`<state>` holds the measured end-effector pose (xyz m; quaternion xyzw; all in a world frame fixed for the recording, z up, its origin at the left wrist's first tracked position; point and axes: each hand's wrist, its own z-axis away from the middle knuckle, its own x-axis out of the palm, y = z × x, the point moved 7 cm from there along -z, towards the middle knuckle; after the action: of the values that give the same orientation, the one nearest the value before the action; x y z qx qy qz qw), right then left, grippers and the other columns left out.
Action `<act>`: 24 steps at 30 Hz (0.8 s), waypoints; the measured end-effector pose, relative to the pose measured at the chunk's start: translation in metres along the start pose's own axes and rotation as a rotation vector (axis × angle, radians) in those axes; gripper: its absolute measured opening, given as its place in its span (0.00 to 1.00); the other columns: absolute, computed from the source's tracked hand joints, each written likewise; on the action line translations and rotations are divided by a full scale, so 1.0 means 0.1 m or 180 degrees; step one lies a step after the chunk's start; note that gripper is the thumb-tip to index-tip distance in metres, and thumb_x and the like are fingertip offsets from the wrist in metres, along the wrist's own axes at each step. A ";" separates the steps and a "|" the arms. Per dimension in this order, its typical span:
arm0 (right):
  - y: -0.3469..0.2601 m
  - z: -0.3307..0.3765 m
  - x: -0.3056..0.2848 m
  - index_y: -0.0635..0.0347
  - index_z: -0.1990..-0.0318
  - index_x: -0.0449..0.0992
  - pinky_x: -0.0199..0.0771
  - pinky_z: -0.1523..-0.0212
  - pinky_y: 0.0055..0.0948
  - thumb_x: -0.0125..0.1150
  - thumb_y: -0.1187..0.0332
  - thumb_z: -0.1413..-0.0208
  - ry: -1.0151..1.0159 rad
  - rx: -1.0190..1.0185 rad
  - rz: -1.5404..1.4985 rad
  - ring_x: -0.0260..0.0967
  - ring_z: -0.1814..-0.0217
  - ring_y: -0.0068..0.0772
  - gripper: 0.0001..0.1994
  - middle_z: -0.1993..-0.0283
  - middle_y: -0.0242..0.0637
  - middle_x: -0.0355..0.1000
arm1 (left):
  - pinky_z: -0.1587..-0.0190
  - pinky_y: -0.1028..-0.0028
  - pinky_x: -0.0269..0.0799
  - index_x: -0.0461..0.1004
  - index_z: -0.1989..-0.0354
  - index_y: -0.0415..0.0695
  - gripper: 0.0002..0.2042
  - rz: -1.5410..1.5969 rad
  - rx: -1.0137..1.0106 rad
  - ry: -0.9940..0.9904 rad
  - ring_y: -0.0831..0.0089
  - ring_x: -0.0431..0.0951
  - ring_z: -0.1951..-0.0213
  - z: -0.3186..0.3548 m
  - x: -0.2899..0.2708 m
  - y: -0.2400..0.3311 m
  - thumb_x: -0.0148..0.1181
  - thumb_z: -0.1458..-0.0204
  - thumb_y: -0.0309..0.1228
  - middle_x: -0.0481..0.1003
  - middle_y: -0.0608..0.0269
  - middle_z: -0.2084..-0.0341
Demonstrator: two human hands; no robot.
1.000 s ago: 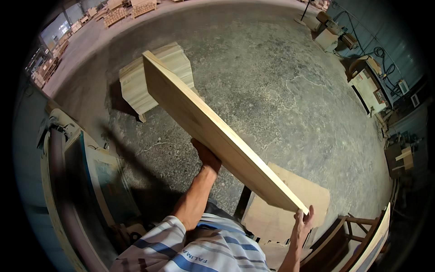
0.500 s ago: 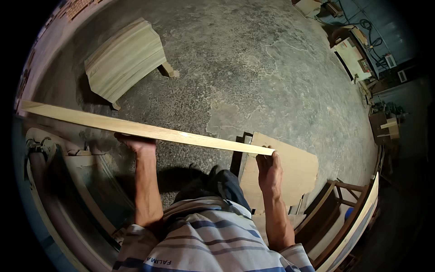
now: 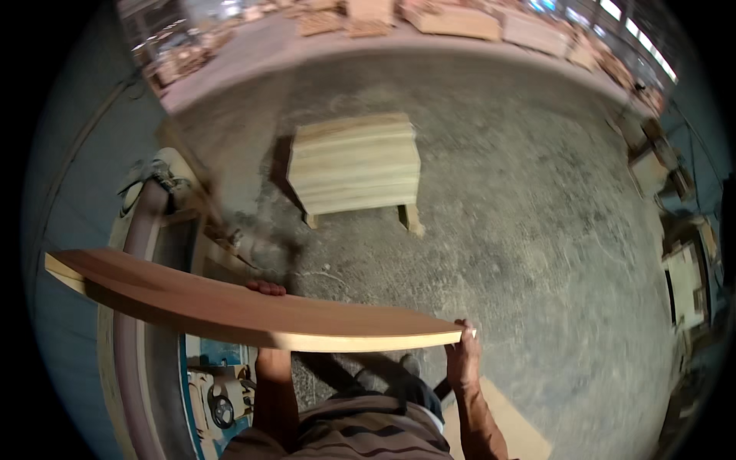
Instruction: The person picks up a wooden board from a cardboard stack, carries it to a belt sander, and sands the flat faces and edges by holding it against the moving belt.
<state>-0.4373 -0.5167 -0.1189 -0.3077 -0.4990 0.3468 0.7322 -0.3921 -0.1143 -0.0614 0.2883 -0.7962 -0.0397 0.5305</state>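
Observation:
A long wooden board (image 3: pixel 230 308) with a reddish-brown broad face and a pale edge lies across in front of me, its face turned up. Beneath its middle, my left hand (image 3: pixel 267 287) supports it; the fingertips curl over the far edge and the palm is hidden by the board. My right hand (image 3: pixel 463 354) grips the board's right end, thumb and fingers wrapped around the corner. The board's left end reaches over a long machine (image 3: pixel 142 376) that looks like a belt sander.
Farther ahead, a stack of pale boards (image 3: pixel 356 165) rests on wooden supports on the concrete floor (image 3: pixel 506 230). A black handwheel (image 3: pixel 221 411) sits on the machine at left. A tan flat sheet (image 3: pixel 502 425) lies near my right forearm. Timber piles (image 3: pixel 452 21) line the far side.
The board has tipped from edge-on to show its broad face, and both hands still hold it. My view has swung left and up, bringing the machine and far timber piles into sight.

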 end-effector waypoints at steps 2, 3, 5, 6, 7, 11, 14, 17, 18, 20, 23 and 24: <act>0.06 -0.23 -0.06 0.57 0.49 0.63 0.54 0.42 0.37 0.49 0.46 0.44 -0.0204 0.0134 -0.0208 0.57 0.45 0.31 0.25 0.50 0.34 0.61 | 0.51 0.66 0.62 0.68 0.53 0.42 0.19 -0.0430 0.0210 -0.0094 0.62 0.71 0.58 -0.02 0.46 0.04 0.50 0.46 0.44 0.72 0.54 0.63; 0.16 -0.30 -0.01 0.57 0.50 0.65 0.54 0.42 0.37 0.49 0.46 0.44 -0.0373 0.0234 -0.0392 0.58 0.45 0.33 0.24 0.51 0.35 0.63 | 0.51 0.66 0.62 0.67 0.52 0.41 0.20 -0.0566 0.0380 0.0153 0.62 0.70 0.58 0.05 0.79 0.14 0.50 0.46 0.43 0.71 0.52 0.63; 0.24 -0.47 0.21 0.58 0.51 0.64 0.57 0.44 0.37 0.47 0.51 0.41 -0.0580 0.0519 -0.0558 0.59 0.47 0.32 0.21 0.52 0.35 0.62 | 0.51 0.61 0.64 0.66 0.50 0.37 0.20 -0.0457 0.0531 0.0054 0.60 0.70 0.56 0.14 0.90 0.51 0.45 0.43 0.41 0.70 0.48 0.61; 0.31 -0.52 0.30 0.57 0.51 0.65 0.57 0.44 0.37 0.47 0.52 0.41 -0.0734 0.0663 -0.0639 0.59 0.47 0.32 0.20 0.52 0.33 0.63 | 0.51 0.61 0.64 0.65 0.49 0.37 0.20 -0.0687 0.0582 0.0245 0.60 0.70 0.56 0.20 1.01 0.74 0.43 0.43 0.40 0.71 0.48 0.60; 0.32 -0.56 0.37 0.57 0.51 0.65 0.57 0.44 0.37 0.48 0.51 0.41 -0.0815 0.0757 -0.0647 0.59 0.46 0.32 0.20 0.51 0.34 0.64 | 0.52 0.61 0.65 0.65 0.49 0.36 0.20 -0.0943 0.0646 0.0456 0.60 0.71 0.56 0.28 1.20 0.94 0.42 0.42 0.39 0.71 0.48 0.59; 0.47 -0.69 0.54 0.58 0.52 0.66 0.59 0.45 0.36 0.46 0.51 0.41 -0.1112 0.1018 -0.0593 0.61 0.48 0.34 0.20 0.52 0.35 0.65 | 0.54 0.63 0.66 0.64 0.49 0.38 0.18 -0.1647 0.1476 0.0773 0.62 0.72 0.61 0.73 1.62 1.35 0.39 0.41 0.36 0.72 0.50 0.62; 0.74 -0.62 0.71 0.59 0.53 0.66 0.61 0.46 0.35 0.40 0.53 0.38 -0.1304 0.1444 -0.0213 0.62 0.49 0.33 0.19 0.54 0.37 0.65 | 0.55 0.65 0.67 0.66 0.51 0.38 0.17 -0.1879 0.1497 0.0402 0.63 0.72 0.64 1.48 1.44 1.80 0.38 0.40 0.36 0.72 0.52 0.65; 0.76 -0.52 0.95 0.59 0.53 0.66 0.62 0.47 0.34 0.39 0.54 0.38 -0.1571 0.1486 0.0476 0.61 0.50 0.31 0.18 0.54 0.37 0.64 | 0.64 0.69 0.64 0.69 0.59 0.38 0.16 -0.1857 0.1769 0.0349 0.69 0.67 0.71 2.13 1.15 1.95 0.40 0.41 0.38 0.71 0.55 0.70; 0.70 -0.53 1.03 0.59 0.52 0.66 0.62 0.48 0.34 0.39 0.55 0.38 -0.1605 0.1393 0.0557 0.61 0.49 0.31 0.18 0.54 0.36 0.64 | 0.65 0.70 0.63 0.69 0.62 0.40 0.15 -0.1733 0.1983 0.0706 0.71 0.65 0.73 2.25 1.02 1.99 0.40 0.42 0.38 0.70 0.59 0.74; 0.64 -0.53 1.24 0.59 0.51 0.65 0.62 0.48 0.34 0.40 0.54 0.38 -0.1694 0.1217 0.0778 0.61 0.48 0.31 0.19 0.53 0.36 0.63 | 0.67 0.72 0.61 0.69 0.67 0.44 0.13 -0.1300 0.2156 0.0940 0.75 0.62 0.76 2.58 0.73 2.09 0.41 0.42 0.38 0.66 0.66 0.79; 0.65 -0.45 1.61 0.59 0.45 0.60 0.63 0.48 0.32 0.48 0.57 0.41 -0.2075 0.0922 0.0859 0.60 0.46 0.32 0.21 0.49 0.37 0.62 | 0.71 0.73 0.60 0.66 0.74 0.49 0.11 -0.0468 0.2219 0.0810 0.78 0.60 0.79 3.11 0.16 2.34 0.42 0.44 0.38 0.63 0.73 0.83; 0.62 -0.36 1.81 0.60 0.44 0.60 0.62 0.47 0.32 0.51 0.58 0.42 -0.2339 0.0833 0.1029 0.60 0.45 0.33 0.22 0.48 0.37 0.62 | 0.72 0.74 0.60 0.65 0.76 0.50 0.11 -0.0226 0.2278 0.0824 0.79 0.60 0.80 3.27 0.02 2.38 0.42 0.44 0.38 0.62 0.75 0.84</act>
<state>-0.3688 -0.3381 -0.0856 -0.1423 -0.6239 0.6044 0.4746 -0.7757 0.0035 -0.1136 0.4853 -0.6756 0.2592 0.4908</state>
